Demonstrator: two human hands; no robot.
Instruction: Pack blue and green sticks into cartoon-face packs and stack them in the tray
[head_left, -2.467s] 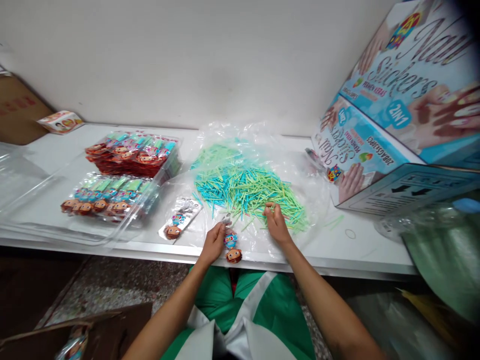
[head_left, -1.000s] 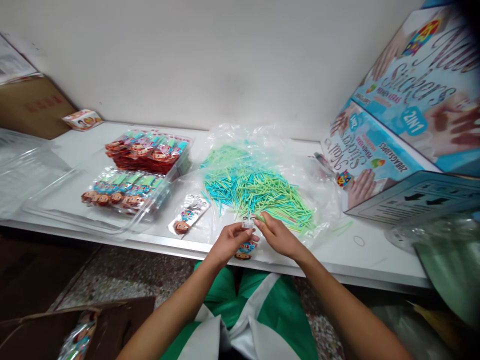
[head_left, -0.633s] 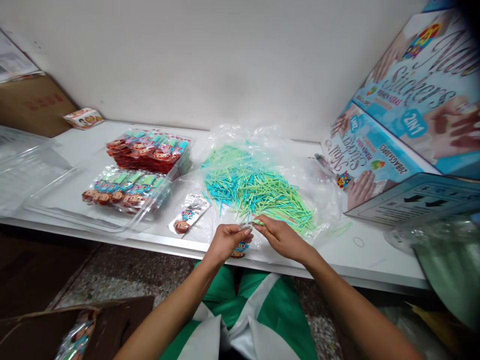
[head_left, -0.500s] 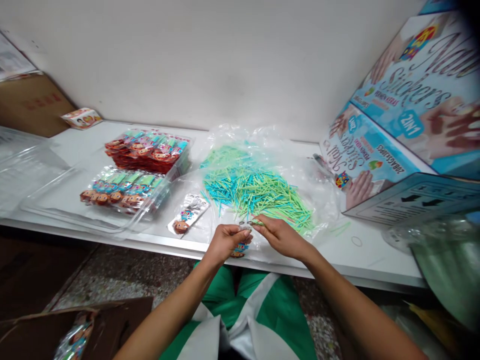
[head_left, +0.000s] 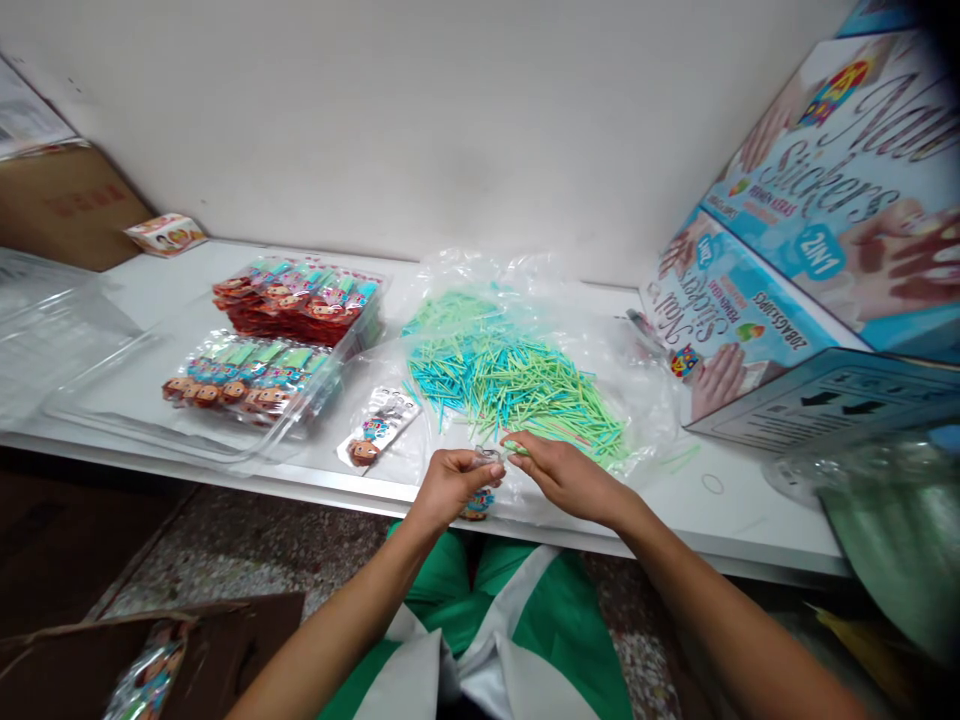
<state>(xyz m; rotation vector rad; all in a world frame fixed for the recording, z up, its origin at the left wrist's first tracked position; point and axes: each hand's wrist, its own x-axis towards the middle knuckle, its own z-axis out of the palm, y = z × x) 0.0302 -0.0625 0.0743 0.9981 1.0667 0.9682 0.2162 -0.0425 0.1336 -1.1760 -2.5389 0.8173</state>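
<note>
My left hand [head_left: 446,485] is closed round a small clear packet [head_left: 480,490] printed with a cartoon head, held at the front edge of the white table [head_left: 720,520]. My right hand [head_left: 559,472] pinches a thin green stick [head_left: 516,447] whose tip meets the packet's open top. Just behind both hands lies a heap of green and blue sticks [head_left: 510,380] on a clear plastic sheet. Another packet [head_left: 375,432] lies flat to the left of my hands.
A clear tray [head_left: 112,410] on the left holds two rows of filled packets [head_left: 255,370]. Large blue "Nail Stickers" boxes [head_left: 787,250] stand at the right. A brown carton [head_left: 60,205] and a small box [head_left: 165,233] sit at the far left. An open carton [head_left: 150,660] is on the floor.
My right hand left the stick heap with one green stick and came to the packet, which my left hand lifted off the table edge. Over the last half second both hands barely moved.
</note>
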